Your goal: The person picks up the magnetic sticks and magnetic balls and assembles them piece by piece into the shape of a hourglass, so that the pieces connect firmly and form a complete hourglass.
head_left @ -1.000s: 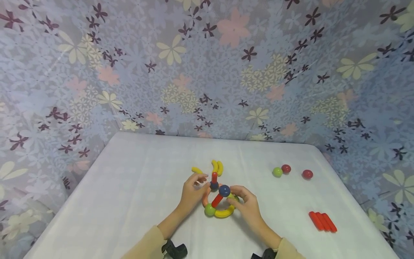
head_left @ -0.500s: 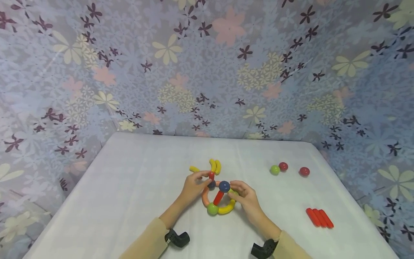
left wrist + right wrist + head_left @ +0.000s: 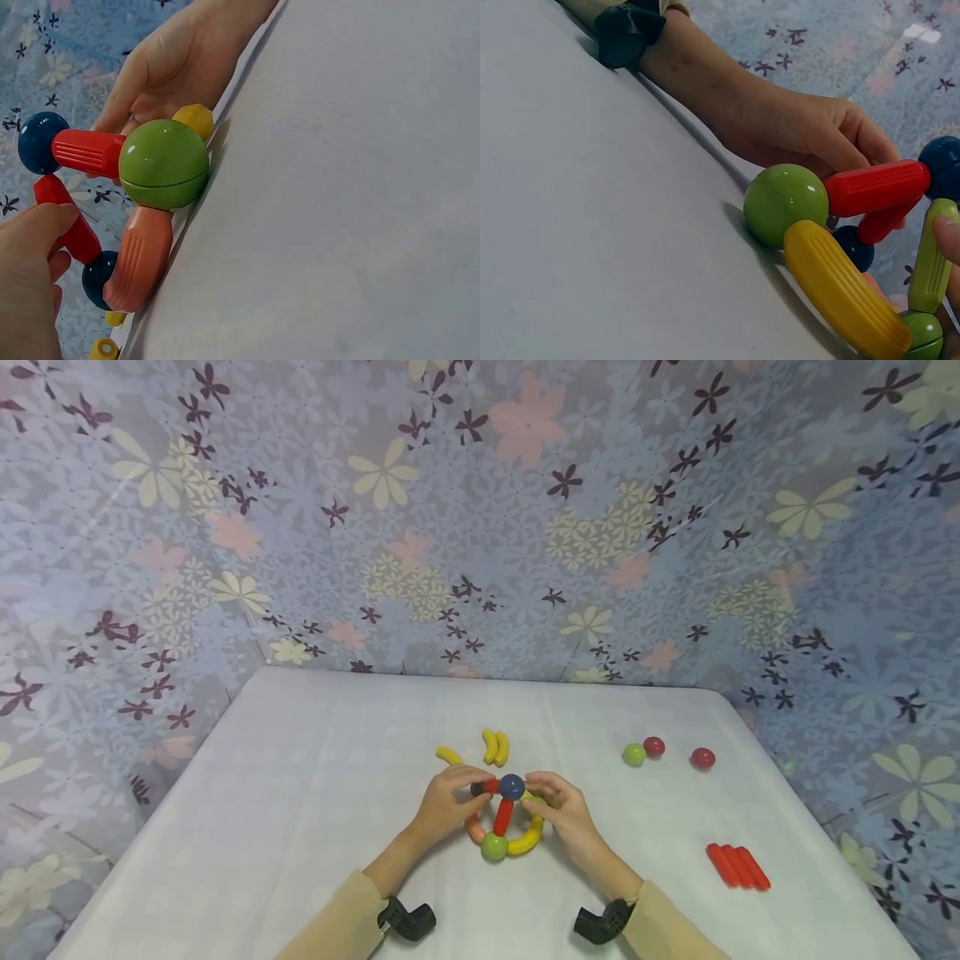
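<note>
Between both hands, a ring of magnetic rods and balls stands on the white table. My left hand (image 3: pixel 446 802) pinches a red rod (image 3: pixel 79 234) that leans from a low dark blue ball (image 3: pixel 96 280) to the raised blue ball (image 3: pixel 512 787). Another red rod (image 3: pixel 503 817) slopes from that raised ball down to a green ball (image 3: pixel 494 846). My right hand (image 3: pixel 567 818) pinches a lime rod (image 3: pixel 931 259) between the raised ball and a second green ball (image 3: pixel 924 336). A curved yellow rod (image 3: pixel 527 839) and a curved orange rod (image 3: pixel 142 262) form the base.
Curved yellow rods (image 3: pixel 491 747) lie beyond the ring, one partly behind the left hand. Farther right are a green ball (image 3: pixel 634 755) and two red balls (image 3: pixel 702 758). Several red rods (image 3: pixel 738 866) lie side by side at the right. A floral cloth (image 3: pixel 480 527) hangs behind the table.
The left hand has taken hold of the upright red rod and tilted it right to the raised blue ball. That ball has shifted slightly left, with the right hand following.
</note>
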A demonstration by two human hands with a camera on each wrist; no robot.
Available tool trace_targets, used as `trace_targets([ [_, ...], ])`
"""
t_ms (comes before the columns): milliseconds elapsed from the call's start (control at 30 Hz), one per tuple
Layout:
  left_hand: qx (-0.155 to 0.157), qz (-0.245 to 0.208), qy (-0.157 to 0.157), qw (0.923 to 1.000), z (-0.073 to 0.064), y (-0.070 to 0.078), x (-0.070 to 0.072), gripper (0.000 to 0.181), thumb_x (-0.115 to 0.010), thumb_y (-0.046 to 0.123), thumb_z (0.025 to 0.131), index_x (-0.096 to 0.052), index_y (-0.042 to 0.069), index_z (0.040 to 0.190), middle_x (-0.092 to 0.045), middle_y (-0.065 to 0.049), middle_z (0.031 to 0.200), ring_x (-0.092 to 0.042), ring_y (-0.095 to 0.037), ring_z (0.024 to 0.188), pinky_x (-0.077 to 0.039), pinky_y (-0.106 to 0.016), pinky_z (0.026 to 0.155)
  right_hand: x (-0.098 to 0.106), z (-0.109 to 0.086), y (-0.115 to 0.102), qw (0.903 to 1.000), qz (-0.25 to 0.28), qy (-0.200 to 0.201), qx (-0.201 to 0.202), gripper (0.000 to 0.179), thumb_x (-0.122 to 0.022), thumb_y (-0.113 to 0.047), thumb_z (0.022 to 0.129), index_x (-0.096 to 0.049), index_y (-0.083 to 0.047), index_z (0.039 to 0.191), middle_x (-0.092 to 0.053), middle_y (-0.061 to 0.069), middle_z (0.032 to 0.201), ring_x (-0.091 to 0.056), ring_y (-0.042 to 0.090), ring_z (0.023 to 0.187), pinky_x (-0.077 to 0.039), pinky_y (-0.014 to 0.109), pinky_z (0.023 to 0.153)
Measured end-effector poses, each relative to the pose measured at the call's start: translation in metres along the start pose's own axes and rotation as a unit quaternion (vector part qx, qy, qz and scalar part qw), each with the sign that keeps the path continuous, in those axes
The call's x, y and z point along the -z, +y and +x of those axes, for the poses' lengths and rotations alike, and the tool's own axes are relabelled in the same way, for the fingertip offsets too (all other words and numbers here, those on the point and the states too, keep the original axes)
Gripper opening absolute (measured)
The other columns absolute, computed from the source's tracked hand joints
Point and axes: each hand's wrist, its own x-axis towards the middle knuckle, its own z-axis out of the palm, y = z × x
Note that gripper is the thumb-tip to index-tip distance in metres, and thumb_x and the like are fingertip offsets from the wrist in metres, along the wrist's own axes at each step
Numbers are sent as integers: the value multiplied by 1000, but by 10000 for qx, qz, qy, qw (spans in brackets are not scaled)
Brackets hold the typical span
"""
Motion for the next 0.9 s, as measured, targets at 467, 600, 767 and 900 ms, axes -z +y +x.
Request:
trace_targets([
  [467, -418, 352, 123, 9984, -4, -2, 0, 26, -76, 12, 78, -73, 10, 103, -72, -2, 99, -62, -17, 97, -51, -29, 86, 0, 7, 1, 9985, -30, -441, 309, 45, -69, -6, 83, -50, 12, 120, -71, -20, 96, -63, 1, 97, -42, 20, 94],
  [600, -484, 400, 190, 9978, -5, 0, 1, 26, -77, 13, 77, -72, 10, 102, -71, -1, 97, -61, -15, 95, -51, -29, 85, -1, 7, 2, 9988, -27, -405, 282, 43, -69, -4, 83, -51, 12, 120, -71, -20, 95, -63, 1, 99, -41, 25, 98],
  [767, -462, 204, 190, 9985, -6, 0, 1, 27, -76, 10, 75, -71, 11, 102, -68, 0, 94, -59, -13, 92, -49, -27, 83, 0, 8, 2, 9986, -218, -280, 399, 39, -69, -8, 84, -55, 9, 116, -71, -17, 96, -62, 3, 101, -39, 33, 101],
  [900, -301, -78, 132, 9994, -7, -2, 0, 29, -74, 7, 74, -71, 12, 102, -67, 0, 93, -57, -14, 91, -47, -26, 82, 7, 9, -3, 9975, -335, 178, 589, 32, -67, -7, 86, -58, 8, 112, -70, -14, 95, -64, 2, 97, -47, 25, 94],
])
